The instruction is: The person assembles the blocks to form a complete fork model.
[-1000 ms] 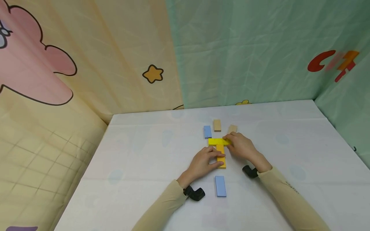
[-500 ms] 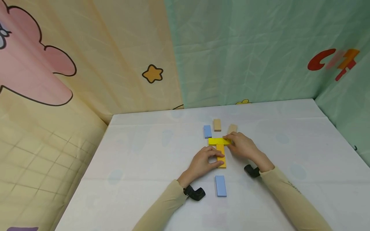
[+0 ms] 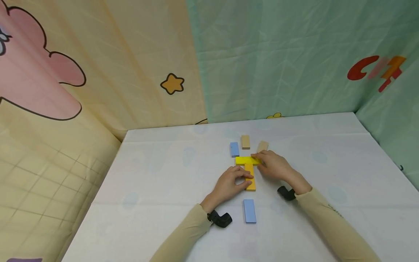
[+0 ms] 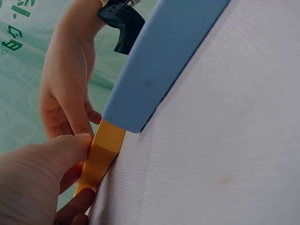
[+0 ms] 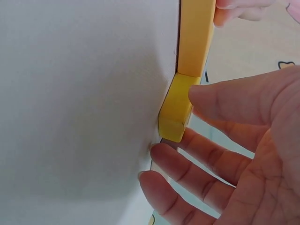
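When holding two blocks together in a T, go slow and soft. Find the bright yellow block (image 3: 246,161) down on the desk (image 3: 157,174), making the top bar, with the orange block (image 5: 194,37) on its near side, touching around its middle like a leg. See the left hand (image 3: 228,183) in front of the bright yellow block, with thumb and fingers clamped on the orange block. See the right hand (image 3: 274,166) at the right end of the bright yellow block, pinching that end between thumb and first finger, with the other fingers a little apart. Best guess: lining up the two blocks. To do that well, hold the bright yellow block steady and nudge the orange block only a tiny bit, closing any gap at the join. Don't push hard at just the right end, or risk swinging the bar round crooked. Look for a square corner on each side of the join before letting go. Watch out for the small blue block (image 3: 234,149) just behind the left end of the bright yellow block, and the light tan block (image 3: 262,146) just behind its right end. Leave alone the brown block (image 3: 245,142) behind its middle and the long blue block (image 3: 250,211) well in front.
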The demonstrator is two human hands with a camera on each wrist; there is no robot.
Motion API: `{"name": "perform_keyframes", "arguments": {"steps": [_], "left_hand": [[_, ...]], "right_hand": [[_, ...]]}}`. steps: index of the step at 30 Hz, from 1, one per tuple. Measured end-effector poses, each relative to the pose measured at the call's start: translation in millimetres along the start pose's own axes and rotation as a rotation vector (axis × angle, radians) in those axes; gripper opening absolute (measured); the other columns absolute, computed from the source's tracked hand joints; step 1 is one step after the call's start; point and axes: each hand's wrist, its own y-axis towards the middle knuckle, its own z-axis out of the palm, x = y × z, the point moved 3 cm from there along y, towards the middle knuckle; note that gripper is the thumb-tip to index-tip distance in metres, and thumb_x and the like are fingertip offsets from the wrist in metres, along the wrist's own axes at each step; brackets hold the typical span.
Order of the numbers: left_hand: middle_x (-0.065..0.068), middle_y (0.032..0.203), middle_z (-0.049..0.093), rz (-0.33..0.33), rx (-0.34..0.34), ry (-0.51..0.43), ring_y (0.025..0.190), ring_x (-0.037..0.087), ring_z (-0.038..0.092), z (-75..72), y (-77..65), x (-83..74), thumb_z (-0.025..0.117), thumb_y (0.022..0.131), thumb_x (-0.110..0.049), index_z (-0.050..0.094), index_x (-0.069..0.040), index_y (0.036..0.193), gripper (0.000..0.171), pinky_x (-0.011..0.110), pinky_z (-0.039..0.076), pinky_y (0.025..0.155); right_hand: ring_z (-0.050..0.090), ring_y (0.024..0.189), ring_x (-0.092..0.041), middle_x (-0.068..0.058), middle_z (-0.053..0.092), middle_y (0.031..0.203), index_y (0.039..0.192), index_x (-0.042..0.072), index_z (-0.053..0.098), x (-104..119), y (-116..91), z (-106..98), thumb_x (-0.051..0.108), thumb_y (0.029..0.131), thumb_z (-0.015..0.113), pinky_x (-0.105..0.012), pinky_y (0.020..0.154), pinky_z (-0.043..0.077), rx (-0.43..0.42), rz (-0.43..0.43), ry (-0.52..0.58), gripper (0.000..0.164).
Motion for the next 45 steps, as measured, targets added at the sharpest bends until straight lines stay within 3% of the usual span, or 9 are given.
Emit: {"name": "perform_keyframes", "arguments": {"steps": [7, 11, 16, 26, 33, 40, 45], "left_hand": [[-0.010, 0.107, 0.060, -0.003, -0.002, -0.012, 0.094, 0.005, 0.050, -0.5, -0.1, 0.7, 0.066, 0.091, -0.027, 0.073, -0.020, 0.104, 0.017, 0.018, 0.039, 0.078], [-0.010, 0.106, 0.060, 0.002, -0.001, -0.010, 0.093, 0.005, 0.050, -0.9, 0.0, -0.1, 0.065, 0.091, -0.027, 0.073, -0.020, 0.105, 0.017, 0.017, 0.039, 0.077], [-0.009, 0.106, 0.060, 0.006, 0.001, -0.006, 0.092, 0.004, 0.050, -0.5, 0.4, 0.3, 0.065, 0.092, -0.028, 0.073, -0.019, 0.105, 0.018, 0.017, 0.038, 0.075], [-0.010, 0.106, 0.060, -0.003, 0.012, 0.000, 0.093, 0.005, 0.050, -2.1, 0.1, -0.4, 0.065, 0.091, -0.028, 0.073, -0.019, 0.104, 0.018, 0.017, 0.038, 0.077], [-0.010, 0.107, 0.060, -0.008, 0.015, -0.006, 0.093, 0.004, 0.050, -1.0, 0.0, 0.0, 0.066, 0.091, -0.029, 0.073, -0.020, 0.104, 0.018, 0.016, 0.038, 0.077], [-0.010, 0.107, 0.060, -0.005, 0.011, -0.012, 0.092, 0.004, 0.050, -0.8, 0.7, -0.2, 0.066, 0.090, -0.029, 0.073, -0.020, 0.104, 0.018, 0.016, 0.038, 0.076], [-0.010, 0.106, 0.060, -0.006, 0.011, -0.006, 0.092, 0.004, 0.049, -1.2, 0.4, 0.2, 0.066, 0.090, -0.029, 0.073, -0.020, 0.104, 0.018, 0.016, 0.038, 0.075]], "right_hand": [[0.059, 0.098, -0.031, -0.017, 0.060, 0.118, 0.122, 0.002, 0.063, -2.0, -0.7, -5.0, 0.006, 0.088, 0.062, -0.048, 0.081, 0.048, -0.035, 0.005, 0.044, 0.034], [0.058, 0.083, -0.024, -0.012, 0.064, 0.111, 0.118, 0.003, 0.066, -9.0, 0.2, -11.7, 0.007, 0.088, 0.061, -0.040, 0.071, 0.049, -0.087, 0.037, 0.102, 0.030], [0.056, 0.078, -0.022, -0.011, 0.066, 0.107, 0.113, 0.004, 0.068, -19.7, 3.3, -19.5, 0.012, 0.089, 0.065, -0.035, 0.063, 0.045, -0.165, 0.048, 0.108, 0.025], [0.057, 0.096, -0.035, -0.019, 0.062, 0.113, 0.113, 0.002, 0.067, -38.2, 9.5, -21.6, 0.014, 0.090, 0.065, -0.049, 0.075, 0.047, -0.163, 0.096, 0.081, 0.027], [0.056, 0.102, -0.038, -0.021, 0.060, 0.115, 0.113, 0.001, 0.067, -35.1, 4.3, -21.2, 0.014, 0.090, 0.064, -0.053, 0.081, 0.045, -0.163, 0.107, 0.088, 0.027], [0.057, 0.104, -0.037, -0.018, 0.062, 0.113, 0.113, 0.004, 0.068, -17.3, -18.3, -20.4, 0.013, 0.089, 0.067, -0.052, 0.081, 0.046, -0.208, 0.038, 0.046, 0.026], [0.061, 0.097, -0.031, -0.011, 0.066, 0.106, 0.107, 0.005, 0.070, 2.3, -39.0, -19.0, 0.013, 0.084, 0.073, -0.047, 0.078, 0.049, -0.252, -0.083, 0.024, 0.025]]}}
